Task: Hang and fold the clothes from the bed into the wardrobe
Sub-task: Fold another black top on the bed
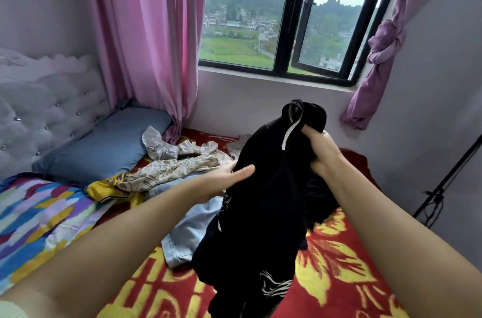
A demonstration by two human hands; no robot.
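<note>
A black garment (260, 203) with a white print near its hem and a white-lined collar hangs above the bed (336, 273). My right hand (322, 152) grips it high up, just under the collar. My left hand (227, 178) pinches its left edge, thumb lying on the front and fingers behind the cloth. More clothes lie on the red and yellow bedspread: pale blue jeans (187, 234), a beige patterned garment (169, 169), a yellow one (109, 188) and a white sheer piece (156, 143). No wardrobe is in view.
A blue pillow (104, 145) leans on the tufted headboard (44, 109) at the left, with a multicoloured quilt (34, 218) below it. Pink curtains (146, 44) flank the window (281, 20). A black stand (443, 187) leans by the right wall.
</note>
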